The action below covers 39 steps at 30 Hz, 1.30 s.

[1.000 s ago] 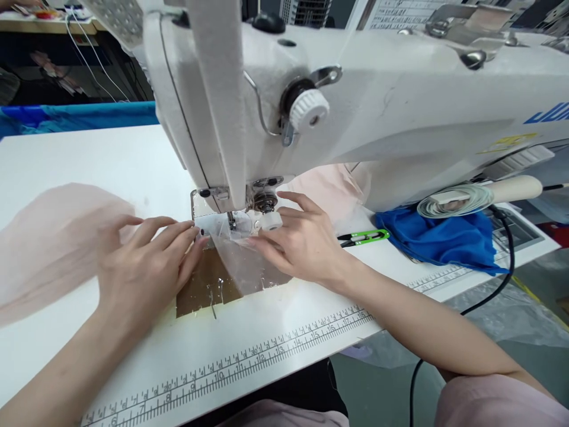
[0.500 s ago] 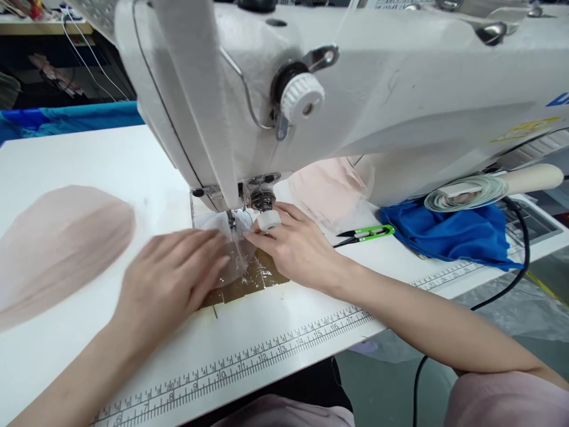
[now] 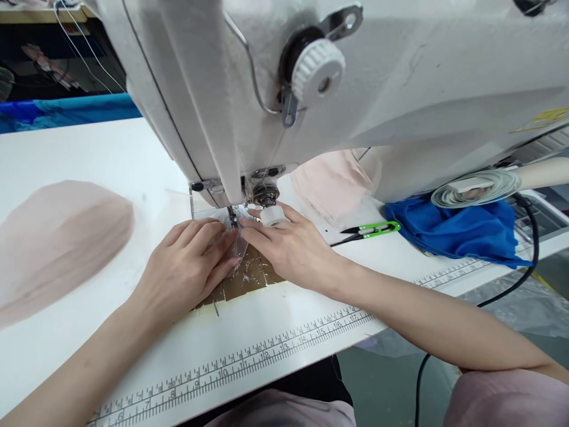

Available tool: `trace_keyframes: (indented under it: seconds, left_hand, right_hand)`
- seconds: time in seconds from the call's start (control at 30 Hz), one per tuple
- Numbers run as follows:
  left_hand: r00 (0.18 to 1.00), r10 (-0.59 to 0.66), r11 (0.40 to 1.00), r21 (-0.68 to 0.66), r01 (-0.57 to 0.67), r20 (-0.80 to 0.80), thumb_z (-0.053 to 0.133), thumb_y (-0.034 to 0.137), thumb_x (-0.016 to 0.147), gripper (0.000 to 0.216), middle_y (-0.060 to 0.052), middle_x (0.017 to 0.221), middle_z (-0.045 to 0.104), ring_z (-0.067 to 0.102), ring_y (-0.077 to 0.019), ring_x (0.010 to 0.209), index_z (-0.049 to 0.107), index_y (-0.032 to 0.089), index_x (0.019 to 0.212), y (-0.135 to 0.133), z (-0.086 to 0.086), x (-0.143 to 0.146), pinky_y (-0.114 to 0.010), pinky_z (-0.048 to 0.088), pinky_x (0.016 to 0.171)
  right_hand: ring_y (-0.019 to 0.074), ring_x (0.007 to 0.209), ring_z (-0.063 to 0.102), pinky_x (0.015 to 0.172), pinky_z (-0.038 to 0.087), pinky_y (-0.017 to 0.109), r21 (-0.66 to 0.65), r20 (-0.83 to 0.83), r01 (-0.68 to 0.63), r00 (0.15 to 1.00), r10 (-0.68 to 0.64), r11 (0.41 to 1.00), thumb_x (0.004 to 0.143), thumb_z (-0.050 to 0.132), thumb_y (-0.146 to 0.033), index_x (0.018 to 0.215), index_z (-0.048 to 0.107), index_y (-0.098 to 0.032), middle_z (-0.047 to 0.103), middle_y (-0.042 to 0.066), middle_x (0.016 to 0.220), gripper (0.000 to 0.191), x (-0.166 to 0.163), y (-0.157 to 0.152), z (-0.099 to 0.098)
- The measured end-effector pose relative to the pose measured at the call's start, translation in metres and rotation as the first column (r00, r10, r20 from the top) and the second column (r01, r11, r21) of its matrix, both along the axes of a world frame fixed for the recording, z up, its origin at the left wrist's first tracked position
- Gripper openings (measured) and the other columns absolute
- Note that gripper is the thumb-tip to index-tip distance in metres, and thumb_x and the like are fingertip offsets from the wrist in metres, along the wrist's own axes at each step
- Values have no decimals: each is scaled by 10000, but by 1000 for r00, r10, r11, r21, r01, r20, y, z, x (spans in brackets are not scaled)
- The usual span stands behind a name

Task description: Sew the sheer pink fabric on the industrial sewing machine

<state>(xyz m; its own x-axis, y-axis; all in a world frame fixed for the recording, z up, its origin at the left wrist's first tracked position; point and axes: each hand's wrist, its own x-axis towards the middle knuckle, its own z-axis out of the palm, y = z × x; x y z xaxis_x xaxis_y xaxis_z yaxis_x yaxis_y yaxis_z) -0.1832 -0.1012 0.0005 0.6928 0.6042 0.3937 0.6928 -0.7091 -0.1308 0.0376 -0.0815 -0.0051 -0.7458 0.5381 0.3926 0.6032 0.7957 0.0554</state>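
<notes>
A small piece of sheer fabric [image 3: 241,248] lies at the presser foot [image 3: 233,218] of a white sewing machine [image 3: 186,89]. My left hand [image 3: 189,261] is just left of the foot, its fingers bent and closed on the fabric, thumb beneath. On the other side my right hand [image 3: 296,252] reaches in beside the white knob [image 3: 272,214], with its fingertips close together on the fabric by the needle. Its thumb is mostly hidden. Brown, shiny tape-like covering [image 3: 251,276] lies under the fabric and between my hands.
Sheer pink fabric [image 3: 66,243] lies at the left. More pale pink pieces [image 3: 331,184] lie under the machine arm. Green thread snips [image 3: 371,230], blue cloth [image 3: 457,231] and a coiled pale tape [image 3: 475,188] are at the right. A printed ruler [image 3: 240,367] follows the table's front edge.
My left hand has come closer to the presser foot and closed on the fabric, which is now gathered between both hands. My right hand has barely moved. The view has shifted nearer.
</notes>
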Motion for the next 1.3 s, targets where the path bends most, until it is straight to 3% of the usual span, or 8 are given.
trace_keyframes:
  seconds: [0.13, 0.33, 1.03, 1.3]
  left_hand:
    - [1000, -16, 1000, -5, 16, 12, 511, 343, 972, 379, -172, 1168, 702, 618, -310, 1179, 652, 61, 1182, -4, -3, 3, -428, 514, 936]
    - [999, 43, 999, -7, -43, -18, 500, 388, 977, 450, -175, 1253, 665, 571, -324, 1252, 595, 68, 1278, -8, -6, 7, -468, 488, 980]
    - [995, 93, 996, -11, -93, -23, 443, 426, 998, 464, -147, 1284, 649, 582, -313, 1244, 562, 117, 1323, -10, -7, 8, -491, 473, 985]
    - [999, 41, 999, 16, -41, 13, 557, 402, 944, 472, -173, 1264, 660, 598, -321, 1219, 573, 94, 1302, -13, -3, 4, -490, 465, 996]
  right_hand:
    - [213, 1172, 587, 1074, 382, 439, -14, 3, 23, 1000, -23, 1000, 927, 389, -12, 1145, 617, -98, 732, 94, 1115, 327, 0, 1, -1]
    - [235, 1190, 582, 1092, 383, 460, 36, 38, 21, 999, -23, 999, 913, 418, -28, 1183, 639, -92, 686, 103, 1242, 354, 0, 2, -3]
    - [231, 1209, 581, 1099, 381, 459, 38, 37, 36, 999, -37, 999, 901, 455, -52, 1180, 653, -104, 697, 89, 1225, 346, 0, 3, -4]
    - [216, 1183, 587, 1073, 381, 445, 54, -11, 25, 1000, -24, 998, 904, 466, -71, 1187, 649, -124, 708, 69, 1209, 341, 0, 5, -8]
